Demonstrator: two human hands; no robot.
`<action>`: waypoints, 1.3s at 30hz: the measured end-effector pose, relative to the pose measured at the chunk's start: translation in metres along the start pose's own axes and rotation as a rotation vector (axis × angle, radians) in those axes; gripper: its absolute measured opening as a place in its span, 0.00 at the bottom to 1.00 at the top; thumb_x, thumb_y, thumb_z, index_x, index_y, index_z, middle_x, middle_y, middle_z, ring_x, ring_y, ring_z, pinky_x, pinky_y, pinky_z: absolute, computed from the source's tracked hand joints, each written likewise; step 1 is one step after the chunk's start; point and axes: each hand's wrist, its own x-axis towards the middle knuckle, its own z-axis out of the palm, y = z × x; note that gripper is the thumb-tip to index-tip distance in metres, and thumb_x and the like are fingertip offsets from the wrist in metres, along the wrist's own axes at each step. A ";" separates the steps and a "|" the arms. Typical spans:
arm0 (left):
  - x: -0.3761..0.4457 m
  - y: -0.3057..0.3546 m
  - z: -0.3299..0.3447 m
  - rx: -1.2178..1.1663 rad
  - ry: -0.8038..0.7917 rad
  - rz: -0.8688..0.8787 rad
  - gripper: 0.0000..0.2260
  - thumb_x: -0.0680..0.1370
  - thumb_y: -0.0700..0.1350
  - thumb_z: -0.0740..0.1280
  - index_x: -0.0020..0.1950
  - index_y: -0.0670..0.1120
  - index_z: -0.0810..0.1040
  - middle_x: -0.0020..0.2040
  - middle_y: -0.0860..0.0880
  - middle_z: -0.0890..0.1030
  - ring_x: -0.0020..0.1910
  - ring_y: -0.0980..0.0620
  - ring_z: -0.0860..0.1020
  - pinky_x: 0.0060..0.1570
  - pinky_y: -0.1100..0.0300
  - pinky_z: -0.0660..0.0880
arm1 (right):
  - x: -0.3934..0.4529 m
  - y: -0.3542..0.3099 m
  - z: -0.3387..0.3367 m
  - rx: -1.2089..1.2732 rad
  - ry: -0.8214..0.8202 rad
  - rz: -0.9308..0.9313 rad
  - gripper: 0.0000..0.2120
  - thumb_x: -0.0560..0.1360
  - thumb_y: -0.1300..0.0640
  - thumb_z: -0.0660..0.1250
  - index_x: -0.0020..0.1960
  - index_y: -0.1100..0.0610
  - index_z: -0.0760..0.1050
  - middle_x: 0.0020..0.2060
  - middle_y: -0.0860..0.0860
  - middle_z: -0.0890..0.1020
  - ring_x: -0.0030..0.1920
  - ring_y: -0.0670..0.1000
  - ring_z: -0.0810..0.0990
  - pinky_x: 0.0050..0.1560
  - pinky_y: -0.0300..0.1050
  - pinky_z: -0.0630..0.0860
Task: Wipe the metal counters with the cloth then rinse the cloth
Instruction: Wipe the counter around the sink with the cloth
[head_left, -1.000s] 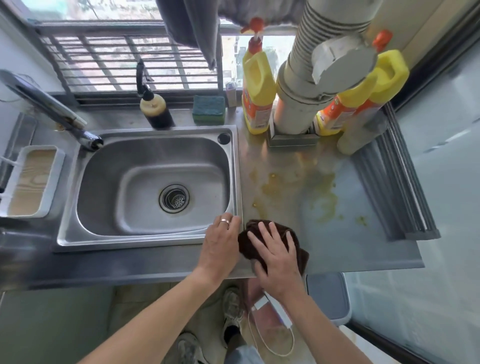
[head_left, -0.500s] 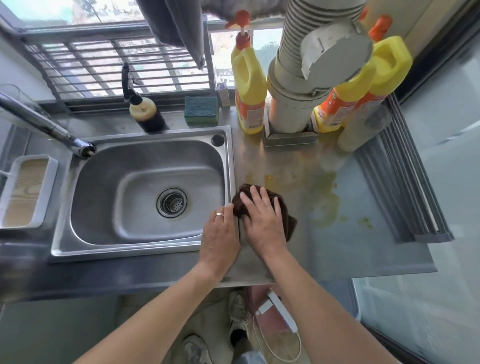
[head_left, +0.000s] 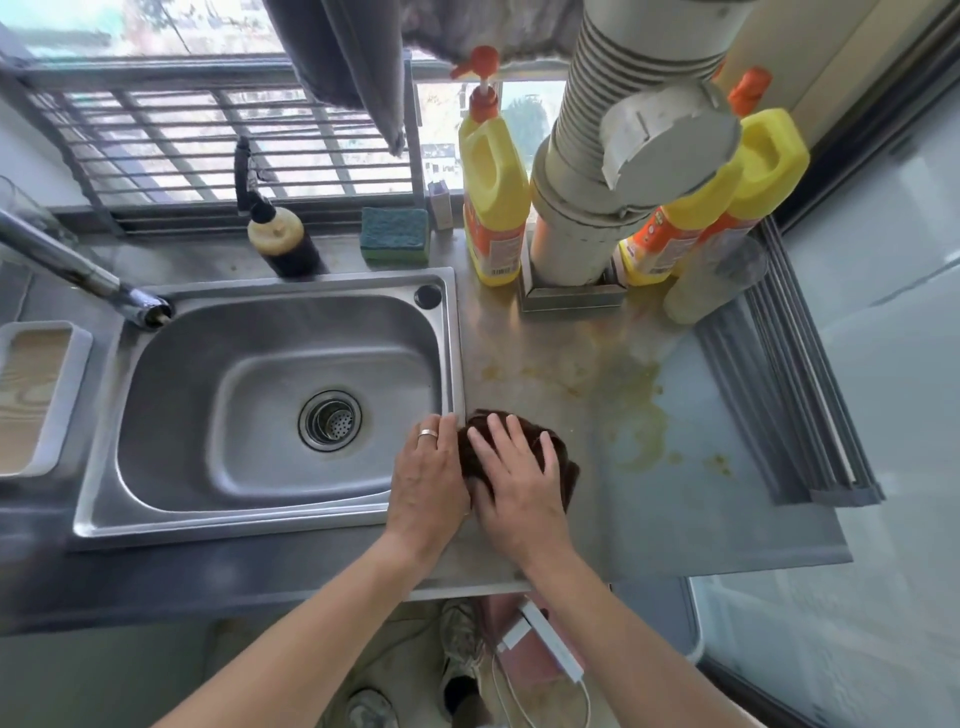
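Cloth (head_left: 563, 470) flattened under right hand (head_left: 519, 480); left hand (head_left: 428, 480) perhaps touching.

The orange label on the yellow bottle (head_left: 493, 208) carries a barcode, but no wording is legible.

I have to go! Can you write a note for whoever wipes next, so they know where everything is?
Right hand: flat, pressing the brown cloth on the metal counter, beside the sink.
Left hand: open, resting on the sink's right rim, touching the cloth's edge.
Done: wiping has begun near the sink.
Left: yellow stains right of the cloth and toward the bottles; then rinse the cloth under the faucet.
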 end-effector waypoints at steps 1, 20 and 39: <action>0.000 -0.001 0.000 -0.011 -0.009 -0.015 0.24 0.71 0.33 0.64 0.66 0.44 0.70 0.57 0.46 0.75 0.55 0.46 0.73 0.55 0.53 0.75 | -0.001 0.000 0.008 -0.012 -0.048 -0.020 0.28 0.81 0.47 0.58 0.81 0.49 0.63 0.81 0.49 0.62 0.82 0.53 0.57 0.81 0.63 0.54; 0.036 0.004 0.009 0.151 -0.097 0.027 0.27 0.72 0.39 0.58 0.72 0.40 0.70 0.68 0.44 0.74 0.67 0.44 0.70 0.58 0.50 0.74 | 0.132 0.019 0.037 -0.088 0.110 0.199 0.31 0.81 0.43 0.53 0.80 0.58 0.65 0.80 0.57 0.65 0.80 0.57 0.64 0.78 0.60 0.60; 0.015 0.052 0.019 0.169 -0.137 0.152 0.22 0.69 0.37 0.65 0.63 0.45 0.73 0.66 0.46 0.72 0.65 0.45 0.68 0.57 0.53 0.70 | 0.059 0.115 -0.102 0.180 0.581 0.447 0.16 0.84 0.60 0.63 0.70 0.62 0.75 0.59 0.61 0.81 0.58 0.60 0.80 0.59 0.49 0.77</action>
